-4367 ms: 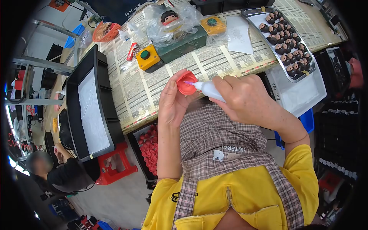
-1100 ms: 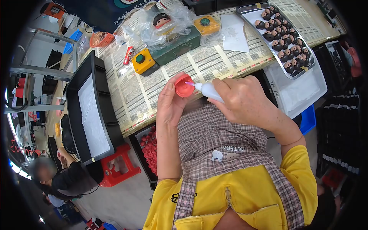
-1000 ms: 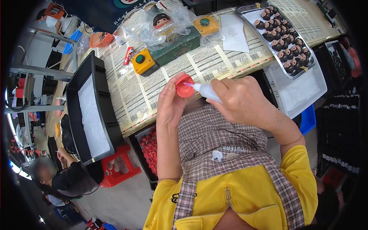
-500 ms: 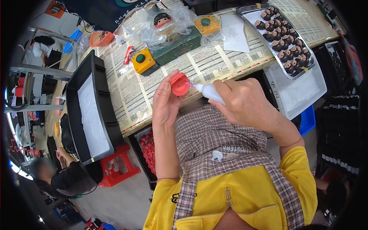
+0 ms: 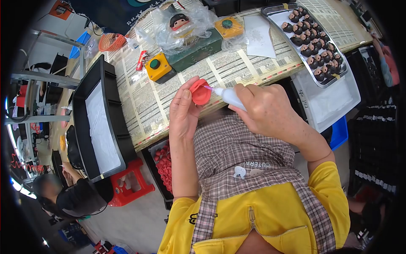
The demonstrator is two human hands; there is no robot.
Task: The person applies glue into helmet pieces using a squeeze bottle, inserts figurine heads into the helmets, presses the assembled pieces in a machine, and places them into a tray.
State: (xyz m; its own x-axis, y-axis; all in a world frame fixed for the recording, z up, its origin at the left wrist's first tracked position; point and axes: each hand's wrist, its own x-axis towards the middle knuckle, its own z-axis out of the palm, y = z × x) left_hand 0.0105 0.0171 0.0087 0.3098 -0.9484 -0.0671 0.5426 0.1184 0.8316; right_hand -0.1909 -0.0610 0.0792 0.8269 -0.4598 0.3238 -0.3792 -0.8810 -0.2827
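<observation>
My left hand [image 5: 184,106] pinches a small red cup-shaped piece [image 5: 201,94], its hollow side turned toward my right hand. In my right hand [image 5: 266,106] is a white squeeze bottle [image 5: 231,98], gripped between thumb and fingers. The bottle's thin purple-tinted nozzle [image 5: 208,87] points left, with its tip at the upper rim of the red piece. Whether any liquid is coming out is too small to tell. Below my left forearm, a dark bin holds many similar red pieces [image 5: 163,167].
A metal tray [image 5: 311,70] of small dark-haired doll heads lies at the right. Yellow boxes with green buttons [image 5: 158,68] flank a green block [image 5: 194,54] bearing a plastic-wrapped figure. A black tray [image 5: 120,122] stands left, near a red stool [image 5: 131,184] and a seated person [image 5: 69,190].
The red piece has turned in my left hand, and the nozzle tip now meets its upper rim. My right hand and the bottle have shifted slightly.
</observation>
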